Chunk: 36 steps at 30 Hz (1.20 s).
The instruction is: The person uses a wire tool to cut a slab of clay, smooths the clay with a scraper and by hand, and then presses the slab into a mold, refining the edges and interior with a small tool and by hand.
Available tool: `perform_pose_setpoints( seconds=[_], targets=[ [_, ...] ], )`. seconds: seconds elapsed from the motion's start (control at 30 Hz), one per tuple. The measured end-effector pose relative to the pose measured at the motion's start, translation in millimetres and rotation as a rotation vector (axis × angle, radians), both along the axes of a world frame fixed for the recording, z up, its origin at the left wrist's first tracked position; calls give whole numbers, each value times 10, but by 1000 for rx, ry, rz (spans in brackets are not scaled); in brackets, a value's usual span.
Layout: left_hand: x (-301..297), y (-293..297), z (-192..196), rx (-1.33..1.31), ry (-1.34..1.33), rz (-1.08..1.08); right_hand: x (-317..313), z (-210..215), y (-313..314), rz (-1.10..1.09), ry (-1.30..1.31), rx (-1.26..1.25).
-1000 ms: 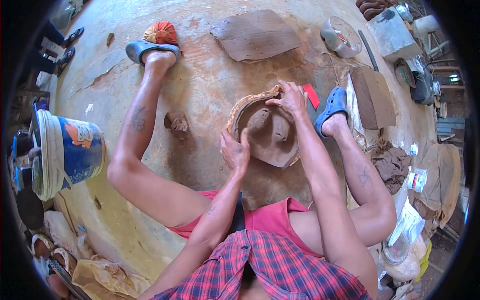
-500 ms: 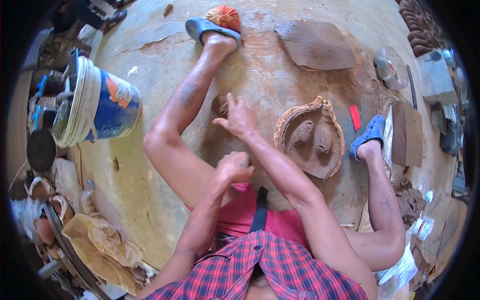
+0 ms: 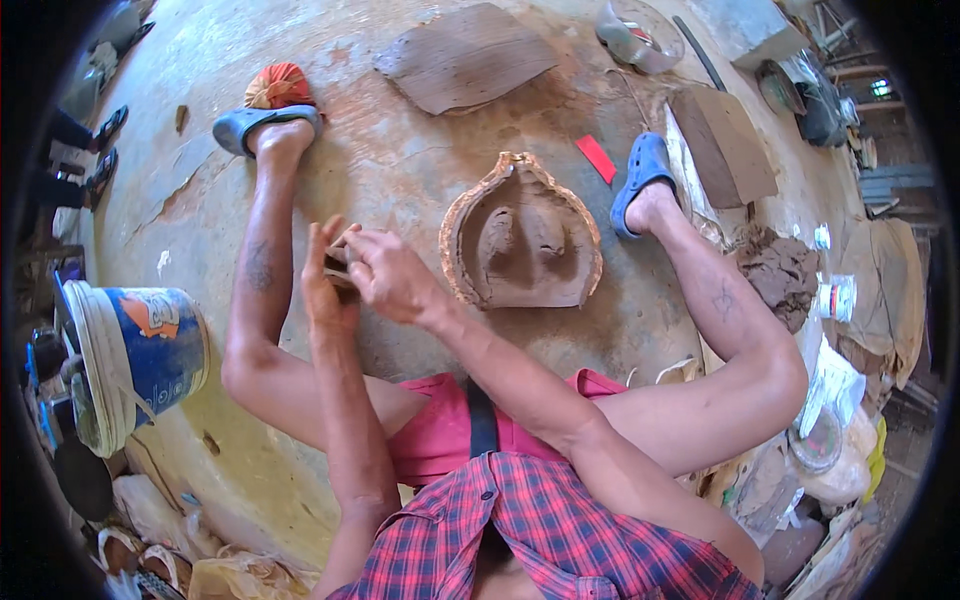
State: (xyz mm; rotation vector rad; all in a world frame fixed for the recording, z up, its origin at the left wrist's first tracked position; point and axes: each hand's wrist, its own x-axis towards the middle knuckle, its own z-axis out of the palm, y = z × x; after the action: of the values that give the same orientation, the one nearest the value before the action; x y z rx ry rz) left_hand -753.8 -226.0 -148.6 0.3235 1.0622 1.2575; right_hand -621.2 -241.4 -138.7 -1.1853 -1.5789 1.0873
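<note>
Both hands' grip, left hand (image 3: 325, 285) and right hand (image 3: 392, 275), clamped on brown clay lump (image 3: 338, 268); rough clay-filled mould (image 3: 522, 238) beside.

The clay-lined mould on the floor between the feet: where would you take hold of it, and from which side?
Probably by the tan outer rim of the mould, at its two curved flanks, with a hand on each side coming down from above. It lies open side up, filled with wet clay, so the inside offers no clean grip. The flat near edge faces the person, and both flanks lie bare on the floor.
</note>
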Motion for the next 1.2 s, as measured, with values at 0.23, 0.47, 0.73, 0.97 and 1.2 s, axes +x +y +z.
perform_pose_setpoints(
  seconds=[0.23,0.47,0.73,0.97,1.2],
  targets=[
    [271,56,-369,-32,-151,123,-70,-181,-124,-464,-325,209],
    [272,127,-655,194,622,158,-74,-288,-67,-462,-378,213],
    [20,204,-524,35,1246,18,193,276,-132,-655,-104,249],
    [227,318,53,481,-154,-167,192,569,-24,-277,-318,509],
    [1080,-2,1018,445,-128,-227,333,932,-31,-294,-321,301]
  ],
)
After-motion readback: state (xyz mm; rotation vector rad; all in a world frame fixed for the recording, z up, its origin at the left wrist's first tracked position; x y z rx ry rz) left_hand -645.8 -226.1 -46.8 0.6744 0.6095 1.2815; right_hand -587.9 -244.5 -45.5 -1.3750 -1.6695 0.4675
